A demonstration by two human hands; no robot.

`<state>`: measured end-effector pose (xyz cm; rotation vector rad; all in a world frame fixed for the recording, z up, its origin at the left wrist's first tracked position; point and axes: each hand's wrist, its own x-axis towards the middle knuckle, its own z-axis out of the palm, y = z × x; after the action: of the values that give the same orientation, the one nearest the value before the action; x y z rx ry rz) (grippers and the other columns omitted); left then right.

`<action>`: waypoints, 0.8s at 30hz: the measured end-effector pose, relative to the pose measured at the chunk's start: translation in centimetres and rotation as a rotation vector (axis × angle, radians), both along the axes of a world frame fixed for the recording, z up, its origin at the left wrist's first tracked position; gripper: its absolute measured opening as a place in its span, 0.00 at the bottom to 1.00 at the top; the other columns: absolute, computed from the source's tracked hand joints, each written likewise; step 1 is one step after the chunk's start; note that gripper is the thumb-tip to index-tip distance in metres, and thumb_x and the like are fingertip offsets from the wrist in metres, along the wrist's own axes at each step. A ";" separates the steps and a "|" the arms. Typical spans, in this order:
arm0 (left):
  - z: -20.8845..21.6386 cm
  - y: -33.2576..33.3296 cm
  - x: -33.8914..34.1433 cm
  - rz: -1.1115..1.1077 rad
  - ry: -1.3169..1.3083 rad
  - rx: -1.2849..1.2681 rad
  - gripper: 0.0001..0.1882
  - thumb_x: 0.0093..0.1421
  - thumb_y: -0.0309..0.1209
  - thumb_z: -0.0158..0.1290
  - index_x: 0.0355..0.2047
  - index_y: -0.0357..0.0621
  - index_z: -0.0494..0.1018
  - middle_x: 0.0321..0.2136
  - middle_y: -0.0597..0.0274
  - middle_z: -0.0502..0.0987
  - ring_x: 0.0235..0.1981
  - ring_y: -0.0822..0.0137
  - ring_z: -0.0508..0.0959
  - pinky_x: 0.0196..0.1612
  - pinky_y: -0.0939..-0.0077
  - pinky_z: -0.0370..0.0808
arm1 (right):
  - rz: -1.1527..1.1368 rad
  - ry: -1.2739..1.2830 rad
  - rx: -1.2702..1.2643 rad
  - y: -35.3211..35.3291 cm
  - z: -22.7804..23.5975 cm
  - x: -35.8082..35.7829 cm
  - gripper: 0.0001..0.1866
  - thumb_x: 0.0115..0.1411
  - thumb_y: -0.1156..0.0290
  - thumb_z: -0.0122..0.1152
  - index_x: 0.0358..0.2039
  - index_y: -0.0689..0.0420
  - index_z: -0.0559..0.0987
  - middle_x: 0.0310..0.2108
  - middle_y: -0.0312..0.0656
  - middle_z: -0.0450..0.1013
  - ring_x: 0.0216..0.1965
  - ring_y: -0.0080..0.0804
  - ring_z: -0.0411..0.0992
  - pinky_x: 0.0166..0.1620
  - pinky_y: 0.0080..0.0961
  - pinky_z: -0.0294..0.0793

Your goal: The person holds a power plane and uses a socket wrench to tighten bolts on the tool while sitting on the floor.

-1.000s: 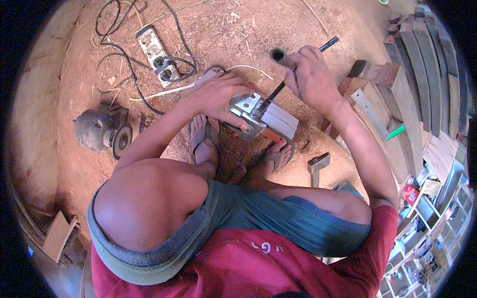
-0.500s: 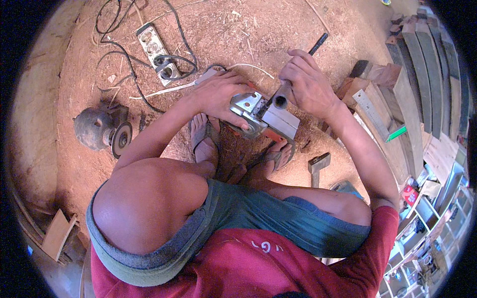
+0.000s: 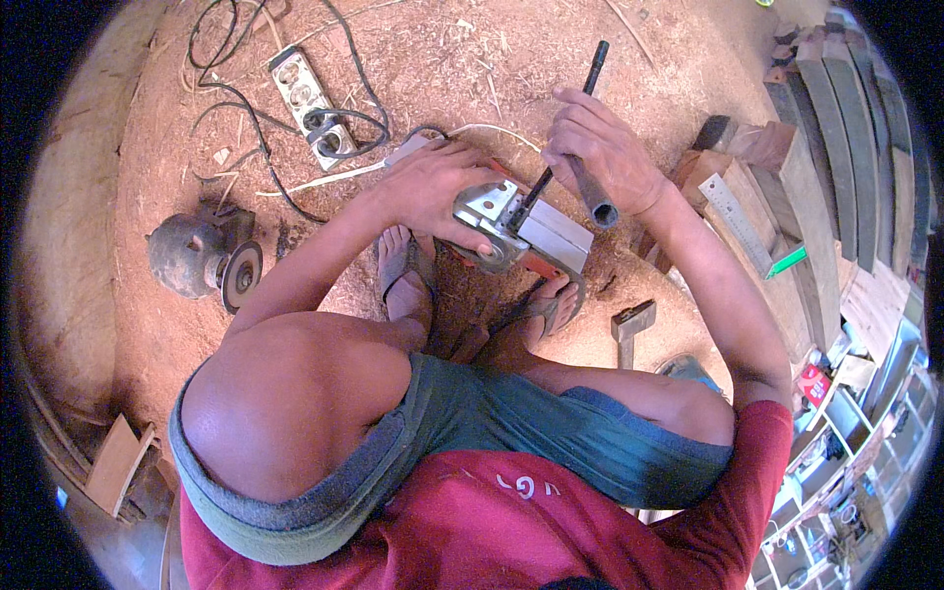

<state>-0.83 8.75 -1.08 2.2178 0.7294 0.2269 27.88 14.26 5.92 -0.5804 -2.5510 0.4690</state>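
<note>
Between my feet an electric hand planer (image 3: 556, 241) lies with its flat silver sole plate turned up and parts of its red body showing. My left hand (image 3: 438, 192) is wrapped over its body, thumb along the near metal edge. A thin black rod (image 3: 597, 67) slants down to the planer's middle, its lower tip at the slot beside the sole plate. My right hand (image 3: 605, 152) is closed round a dark hollow tube (image 3: 593, 197), its open end facing me; the rod passes by the fingers. Whether rod and tube are joined is hidden by the hand.
A bench grinder (image 3: 187, 256) stands at left, near a power strip (image 3: 307, 98) with tangled black cord. A hammer (image 3: 629, 329) lies by my right foot. Stacked timber (image 3: 787, 187) fills the right, with a metal square (image 3: 736, 224) and green pen (image 3: 787, 261) on it.
My right hand has turned and shifted slightly right. The tube's open end has swung to the right, away from the planer; the rod's upper end has moved left and up. My left hand stays put.
</note>
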 end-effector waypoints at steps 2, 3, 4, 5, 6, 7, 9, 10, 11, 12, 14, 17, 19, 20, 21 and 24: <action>0.0 -0.1 0.0 0.007 0.002 0.021 0.54 0.42 0.64 0.73 0.66 0.50 0.74 0.62 0.56 0.76 0.63 0.48 0.75 0.67 0.52 0.70 | -0.001 0.004 -0.002 0.1 0.1 0.0 0.09 0.58 0.79 0.70 0.30 0.56 0.75 0.34 0.42 0.76 0.46 0.45 0.78 0.65 0.44 0.76; -0.1 -0.2 0.0 0.013 -0.009 0.071 0.54 0.42 0.68 0.72 0.63 0.48 0.76 0.59 0.54 0.78 0.62 0.49 0.76 0.65 0.51 0.72 | -0.025 -0.038 -0.021 0.0 0.5 -0.2 0.09 0.57 0.79 0.70 0.30 0.57 0.75 0.32 0.42 0.74 0.42 0.45 0.76 0.58 0.43 0.77; -0.1 -0.3 0.0 0.020 -0.019 0.120 0.53 0.42 0.71 0.70 0.61 0.46 0.77 0.55 0.53 0.79 0.60 0.49 0.77 0.63 0.50 0.73 | -0.048 -0.080 -0.041 0.0 0.7 -0.5 0.09 0.56 0.79 0.70 0.30 0.57 0.75 0.30 0.43 0.72 0.38 0.46 0.75 0.52 0.41 0.78; 0.2 -0.4 0.1 0.019 -0.019 0.120 0.53 0.42 0.71 0.70 0.61 0.46 0.77 0.55 0.53 0.79 0.60 0.49 0.77 0.63 0.50 0.73 | -0.049 -0.080 -0.042 0.0 0.7 -0.5 0.09 0.56 0.79 0.70 0.30 0.57 0.75 0.30 0.43 0.72 0.38 0.46 0.75 0.52 0.41 0.78; 0.8 -0.5 0.3 0.031 0.027 0.119 0.54 0.42 0.72 0.69 0.60 0.46 0.77 0.56 0.52 0.79 0.60 0.49 0.77 0.64 0.50 0.73 | -0.062 -0.062 -0.021 -0.1 0.6 -0.6 0.09 0.56 0.79 0.70 0.30 0.58 0.75 0.30 0.43 0.72 0.37 0.47 0.75 0.50 0.41 0.78; 1.1 -0.6 0.3 0.043 0.073 0.117 0.54 0.42 0.73 0.69 0.60 0.46 0.77 0.56 0.52 0.79 0.60 0.49 0.77 0.64 0.50 0.73 | -0.076 -0.044 -0.002 -0.2 0.5 -0.7 0.09 0.55 0.78 0.70 0.29 0.59 0.75 0.30 0.44 0.71 0.36 0.48 0.74 0.47 0.41 0.77; 0.8 -1.0 0.1 0.069 0.082 0.135 0.55 0.41 0.74 0.68 0.60 0.46 0.77 0.56 0.52 0.78 0.60 0.49 0.77 0.64 0.49 0.72 | -0.112 -0.045 0.004 -0.4 0.3 -1.0 0.10 0.54 0.79 0.71 0.28 0.58 0.75 0.30 0.44 0.71 0.36 0.48 0.74 0.47 0.41 0.77; 0.7 -1.2 0.1 0.093 0.089 0.153 0.56 0.41 0.75 0.68 0.60 0.46 0.77 0.56 0.51 0.78 0.60 0.49 0.77 0.64 0.48 0.72 | -0.149 -0.048 0.009 -0.5 0.2 -1.1 0.10 0.54 0.79 0.71 0.28 0.58 0.75 0.30 0.44 0.71 0.36 0.48 0.75 0.47 0.40 0.78; 1.0 -1.1 0.2 0.091 0.088 0.153 0.56 0.41 0.75 0.68 0.60 0.46 0.77 0.56 0.51 0.78 0.60 0.49 0.77 0.64 0.48 0.72 | -0.151 -0.050 0.009 -0.6 0.1 -1.0 0.10 0.54 0.79 0.71 0.28 0.58 0.75 0.30 0.44 0.71 0.36 0.48 0.75 0.47 0.40 0.78; 1.7 -0.8 0.4 0.073 0.138 0.101 0.56 0.40 0.75 0.68 0.60 0.46 0.77 0.56 0.51 0.78 0.61 0.49 0.77 0.65 0.48 0.72 | -0.135 -0.022 0.061 -0.6 -0.1 -0.8 0.11 0.53 0.78 0.71 0.32 0.58 0.74 0.30 0.45 0.72 0.36 0.48 0.75 0.47 0.41 0.78; 1.9 -0.8 0.5 0.053 0.188 0.050 0.57 0.40 0.76 0.67 0.60 0.46 0.77 0.56 0.51 0.78 0.61 0.48 0.76 0.65 0.47 0.71 | -0.121 0.005 0.113 -0.7 -0.5 -0.7 0.14 0.53 0.78 0.71 0.35 0.58 0.73 0.31 0.45 0.72 0.37 0.48 0.75 0.46 0.41 0.77; 1.4 -1.0 0.5 0.077 0.160 0.075 0.58 0.40 0.77 0.67 0.61 0.46 0.76 0.57 0.50 0.77 0.62 0.48 0.75 0.66 0.47 0.70 | -0.105 0.026 0.154 -1.1 -0.8 -0.6 0.22 0.53 0.77 0.71 0.45 0.58 0.69 0.33 0.45 0.73 0.37 0.49 0.76 0.45 0.42 0.77; 1.5 -0.9 0.7 0.051 0.251 0.039 0.58 0.41 0.76 0.67 0.62 0.46 0.76 0.58 0.50 0.76 0.62 0.48 0.75 0.66 0.48 0.70 | -0.159 -0.056 0.113 -1.4 -0.7 -0.6 0.28 0.53 0.76 0.72 0.49 0.58 0.65 0.34 0.45 0.74 0.37 0.50 0.76 0.45 0.44 0.77; 1.4 -0.9 0.7 0.050 0.250 0.043 0.58 0.41 0.76 0.67 0.62 0.46 0.76 0.58 0.50 0.76 0.62 0.48 0.75 0.66 0.48 0.70 | -0.162 -0.057 0.117 -1.3 -0.8 -0.6 0.28 0.53 0.76 0.72 0.49 0.58 0.65 0.34 0.45 0.74 0.37 0.50 0.76 0.45 0.44 0.77; 1.2 -0.9 0.6 0.057 0.195 0.076 0.58 0.41 0.76 0.67 0.62 0.46 0.76 0.57 0.50 0.76 0.62 0.48 0.75 0.66 0.48 0.70 | -0.153 -0.042 0.117 -1.2 -1.1 -0.6 0.27 0.53 0.77 0.71 0.49 0.58 0.65 0.34 0.45 0.74 0.37 0.50 0.76 0.45 0.44 0.77; 1.0 -0.9 0.5 0.061 0.137 0.111 0.57 0.41 0.75 0.68 0.61 0.45 0.76 0.57 0.51 0.77 0.62 0.48 0.75 0.65 0.49 0.71 | -0.134 -0.019 0.110 -0.8 -0.9 -0.6 0.24 0.54 0.78 0.70 0.47 0.58 0.67 0.33 0.44 0.74 0.37 0.50 0.76 0.46 0.45 0.77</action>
<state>-0.32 7.90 -0.08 2.3359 0.8790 0.1504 27.27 13.44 5.05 -0.7118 -2.5166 0.2760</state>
